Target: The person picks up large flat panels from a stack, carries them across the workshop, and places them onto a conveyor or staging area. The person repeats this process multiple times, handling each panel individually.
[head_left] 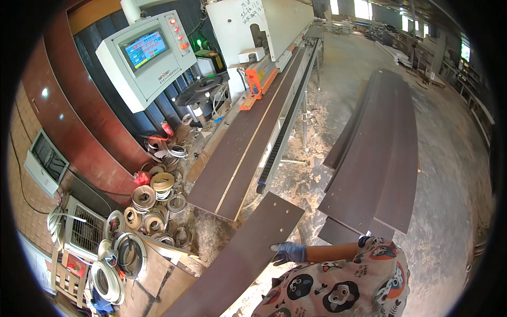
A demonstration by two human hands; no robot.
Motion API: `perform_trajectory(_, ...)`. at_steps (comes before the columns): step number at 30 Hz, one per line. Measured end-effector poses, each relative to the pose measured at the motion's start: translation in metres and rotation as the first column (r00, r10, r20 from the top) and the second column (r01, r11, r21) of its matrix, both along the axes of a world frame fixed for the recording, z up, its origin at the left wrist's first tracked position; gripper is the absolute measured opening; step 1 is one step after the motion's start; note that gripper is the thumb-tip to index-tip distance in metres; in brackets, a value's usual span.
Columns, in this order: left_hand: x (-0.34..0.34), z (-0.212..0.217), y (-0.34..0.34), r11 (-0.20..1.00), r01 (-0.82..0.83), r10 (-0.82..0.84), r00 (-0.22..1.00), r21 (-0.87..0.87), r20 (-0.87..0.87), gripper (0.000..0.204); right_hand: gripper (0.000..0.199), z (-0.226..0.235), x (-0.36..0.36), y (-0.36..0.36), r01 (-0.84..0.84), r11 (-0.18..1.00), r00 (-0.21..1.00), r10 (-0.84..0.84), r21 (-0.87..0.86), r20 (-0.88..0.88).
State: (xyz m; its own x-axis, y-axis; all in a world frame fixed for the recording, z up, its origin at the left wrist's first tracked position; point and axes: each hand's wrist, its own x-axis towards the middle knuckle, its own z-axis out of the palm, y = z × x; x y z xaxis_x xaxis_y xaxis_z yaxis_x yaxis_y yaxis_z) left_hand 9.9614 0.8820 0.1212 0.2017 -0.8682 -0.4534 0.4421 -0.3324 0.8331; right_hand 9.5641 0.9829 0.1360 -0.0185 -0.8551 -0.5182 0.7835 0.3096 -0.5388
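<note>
A long dark brown board [232,264] with several small holes near its far end slants up from the lower edge. My right hand [289,253], in a blue-grey glove, grips the board's right edge, its fingertips showing on the top face. My right arm reaches across from a patterned sleeve [377,259]. My left hand is out of sight. Beyond the held board, brown panels [232,164] with a pale line between them lie along the feed side of an edge-banding machine [253,42].
A stack of dark brown panels [375,153] lies to the right. The machine's rail [288,127] stands on metal legs between it and the feed panels. At left are edge-banding rolls [153,198] and a control box [145,58] with a lit screen. Debris litters the floor.
</note>
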Motion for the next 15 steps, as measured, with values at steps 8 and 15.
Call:
perform_trajectory(8,-0.016,-0.004,-0.022,0.998,-0.018,0.018,1.000,0.053,-0.002,0.042,0.036,-0.016,-0.022,-0.019,-0.141,0.990,0.990,0.141,-0.025,0.001)
perform_trajectory(15,0.065,-0.046,-0.051,0.998,0.021,-0.009,0.972,0.051,-0.235,0.038,0.054,-0.039,-0.042,-0.074,-0.058,0.998,0.998,0.058,0.022,-0.004)
